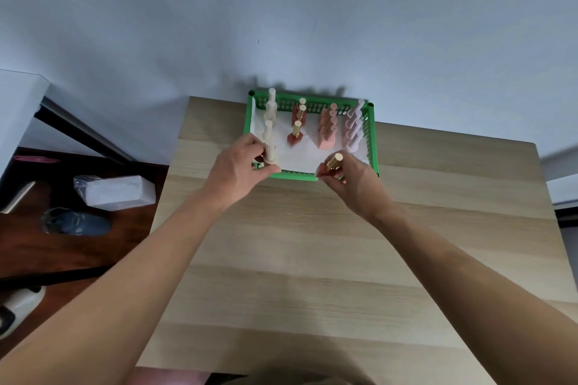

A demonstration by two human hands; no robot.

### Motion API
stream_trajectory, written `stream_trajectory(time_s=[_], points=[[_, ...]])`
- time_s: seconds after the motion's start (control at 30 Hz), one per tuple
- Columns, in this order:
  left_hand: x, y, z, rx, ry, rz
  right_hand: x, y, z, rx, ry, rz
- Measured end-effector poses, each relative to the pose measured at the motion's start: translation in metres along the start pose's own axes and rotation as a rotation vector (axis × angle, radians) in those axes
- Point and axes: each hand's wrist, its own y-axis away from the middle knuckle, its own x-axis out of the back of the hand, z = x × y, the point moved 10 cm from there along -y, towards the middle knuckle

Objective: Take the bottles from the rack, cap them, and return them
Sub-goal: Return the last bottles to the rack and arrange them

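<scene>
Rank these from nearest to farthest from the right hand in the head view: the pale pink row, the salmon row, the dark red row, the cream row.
From the right hand:
1. Pale pink row, just above it, rightmost in the green basket.
2. Salmon row, next leftward.
3. Dark red row, left of centre.
4. Cream row, far left, by the left hand.

Light is coming soft and even from above/front, no hard glare. The wall (281, 9) is reading pale blue-grey, slightly dim w/ a cool cast. Soft dark shadows are falling behind the green basket (374, 141) onto the wall, so light is arriving from the person's side. The worktop (312, 259) is looking evenly lit, faint sheen only. A dark shadow is sitting at its near edge, bottom centre. Wide-angle lens is bending things: worktop edges are splaying out, forearms are stretching big toward the bottom corners. Overall pic is slightly soft; small items in the basket are blurring, detail is smearing. Floor at left is staying darker.
</scene>
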Motion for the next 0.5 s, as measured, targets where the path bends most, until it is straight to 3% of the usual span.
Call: stream_trajectory(time_s=[0.5], points=[[0.004,-0.031,-0.028,0.078,-0.037,0.091,-0.02,-0.065,-0.009,-0.014,0.068,-0.007]])
